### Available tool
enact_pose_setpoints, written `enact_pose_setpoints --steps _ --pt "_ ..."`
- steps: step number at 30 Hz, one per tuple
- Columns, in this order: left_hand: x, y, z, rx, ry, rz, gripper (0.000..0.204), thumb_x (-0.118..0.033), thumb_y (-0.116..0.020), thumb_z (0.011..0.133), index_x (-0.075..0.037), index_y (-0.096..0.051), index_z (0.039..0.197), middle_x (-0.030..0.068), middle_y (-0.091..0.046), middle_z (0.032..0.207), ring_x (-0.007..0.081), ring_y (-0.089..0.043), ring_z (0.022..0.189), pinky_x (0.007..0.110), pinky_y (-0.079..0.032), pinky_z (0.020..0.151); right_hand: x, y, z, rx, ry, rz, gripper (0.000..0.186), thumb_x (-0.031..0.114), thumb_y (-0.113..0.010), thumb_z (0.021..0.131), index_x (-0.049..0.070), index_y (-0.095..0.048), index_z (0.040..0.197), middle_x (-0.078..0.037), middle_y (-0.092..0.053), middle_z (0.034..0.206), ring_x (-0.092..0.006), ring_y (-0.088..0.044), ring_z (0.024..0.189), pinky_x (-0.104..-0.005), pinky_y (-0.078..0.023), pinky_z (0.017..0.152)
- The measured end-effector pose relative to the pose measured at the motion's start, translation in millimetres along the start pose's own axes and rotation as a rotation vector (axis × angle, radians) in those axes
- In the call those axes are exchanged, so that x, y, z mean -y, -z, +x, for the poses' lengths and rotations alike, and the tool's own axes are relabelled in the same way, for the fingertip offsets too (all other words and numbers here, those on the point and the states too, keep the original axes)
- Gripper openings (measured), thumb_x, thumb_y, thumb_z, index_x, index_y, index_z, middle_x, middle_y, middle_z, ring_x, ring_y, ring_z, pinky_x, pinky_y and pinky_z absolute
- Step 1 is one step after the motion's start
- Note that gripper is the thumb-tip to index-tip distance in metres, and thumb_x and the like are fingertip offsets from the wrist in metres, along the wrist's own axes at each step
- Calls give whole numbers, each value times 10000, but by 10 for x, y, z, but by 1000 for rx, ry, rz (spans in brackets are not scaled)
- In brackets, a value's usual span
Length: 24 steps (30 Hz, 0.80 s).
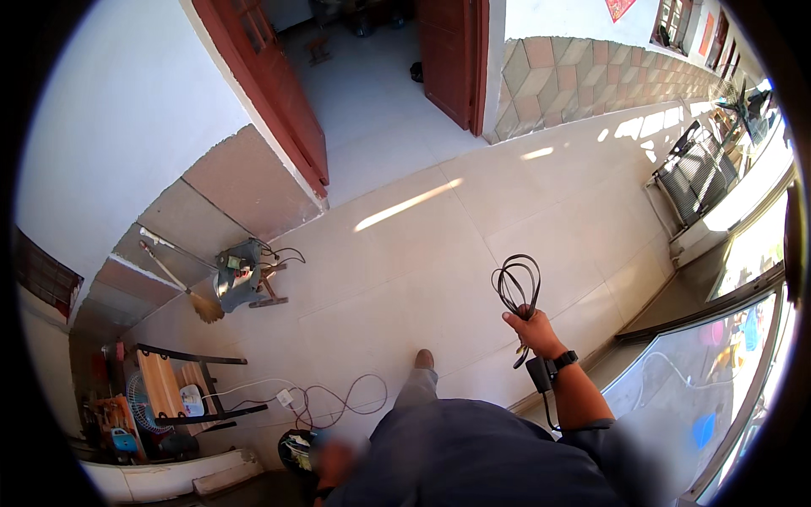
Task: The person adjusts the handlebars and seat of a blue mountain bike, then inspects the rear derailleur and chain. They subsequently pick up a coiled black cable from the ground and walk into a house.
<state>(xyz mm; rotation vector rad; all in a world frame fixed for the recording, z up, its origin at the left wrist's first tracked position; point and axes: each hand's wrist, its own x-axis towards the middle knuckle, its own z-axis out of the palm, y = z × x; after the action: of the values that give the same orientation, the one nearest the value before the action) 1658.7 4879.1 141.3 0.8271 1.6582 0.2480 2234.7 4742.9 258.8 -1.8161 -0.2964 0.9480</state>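
Note:
My right hand [534, 331] is raised in front of me and shut on a coiled black cable [516, 286]; the loops stick up above my fist. A black adapter block [538, 373] hangs from the cable below my wrist, beside a dark wristband. My left hand [331, 462] is low at my side, blurred, next to a dark round object [296, 448]; whether it grips that object is unclear. My foot [424, 359] steps forward on the pale tiled floor [405, 253].
An open red double door [287, 101] leads to a room ahead. By the left wall stand a small machine on a stand [239, 277], a broom [182, 287], a wooden chair [182, 384], a fan [139, 406], and a white cord with socket strip [287, 395]. A glass panel [701, 380] lies right.

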Motion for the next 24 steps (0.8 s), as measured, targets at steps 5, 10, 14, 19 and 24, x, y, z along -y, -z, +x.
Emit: enact_pose_setpoints --steps 5,10,14,19,24 --pt "-671 -119 1232 169 -1440 1326 116 -145 -689 718 -83 -625 793 111 -572 797 311 -567 781 450 -442 674 250 168 226 -166 80 -55 284 260 -701 903 90 -552 730 50 -459 599 -58 -422 529 -257 -349 472" --pt "-2042 -1207 1443 267 -164 379 147 -174 -660 755 -75 -604 848 120 -579 833 308 -579 791 441 -455 673 624 460 341 -260 61 -68 326 327 -644 940 63 -583 759 33 -475 625 -88 -424 593 -292 -391 543" --pt "-2864 -2125 1662 360 -246 458 175 -197 -637 785 -68 -586 893 127 -586 862 306 -589 799 435 -466 672 458 923 366 -420 30 5 331 344 -611 956 70 -580 773 34 -473 626 -86 -415 569 -289 -383 523" --pt "-3626 -3463 1805 451 -302 525 213 -226 -608 822 -60 -565 948 136 -593 898 303 -602 809 426 -479 671 175 1610 821 -558 -105 189 299 317 -600 962 99 -558 762 49 -467 619 -68 -413 540 -275 -366 485" --pt "-4266 -4701 1752 473 -307 550 252 -255 -580 859 -52 -543 1003 145 -601 934 300 -615 819 417 -493 670 233 2478 1558 -606 -136 257 277 308 -599 965 106 -559 779 65 -452 593 -52 -398 511 -260 -343 459"
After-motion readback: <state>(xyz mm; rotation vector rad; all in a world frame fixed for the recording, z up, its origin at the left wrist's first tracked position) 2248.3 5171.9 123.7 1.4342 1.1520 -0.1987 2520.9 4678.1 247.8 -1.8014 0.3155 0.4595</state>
